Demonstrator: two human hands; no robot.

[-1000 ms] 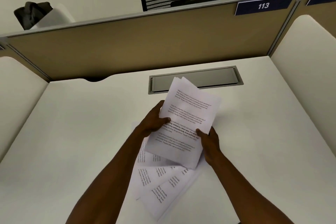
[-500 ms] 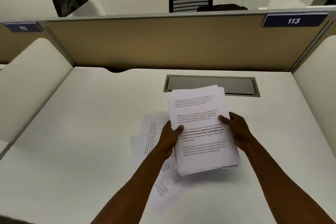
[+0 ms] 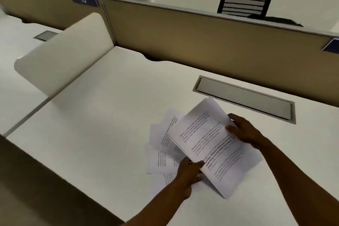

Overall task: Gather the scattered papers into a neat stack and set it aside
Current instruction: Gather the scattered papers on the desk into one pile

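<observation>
A stack of printed white papers (image 3: 211, 145) is held just above the white desk (image 3: 95, 134), tilted with its far end toward the cable hatch. My left hand (image 3: 189, 172) grips the stack's near left edge, thumb on top. My right hand (image 3: 242, 130) holds the far right edge. Several loose printed sheets (image 3: 163, 145) lie fanned out on the desk to the left of the stack, partly hidden under it and under my left hand.
A grey cable hatch (image 3: 244, 97) is set into the desk just beyond the papers. A tan partition (image 3: 201, 42) closes the back and a white side divider (image 3: 62, 53) stands at the left. The desk's front edge (image 3: 60, 176) runs diagonally at lower left.
My view has swung to the left, so the papers now sit right of centre. The held stack has turned clockwise, and both hands still grip it above the loose sheets.
</observation>
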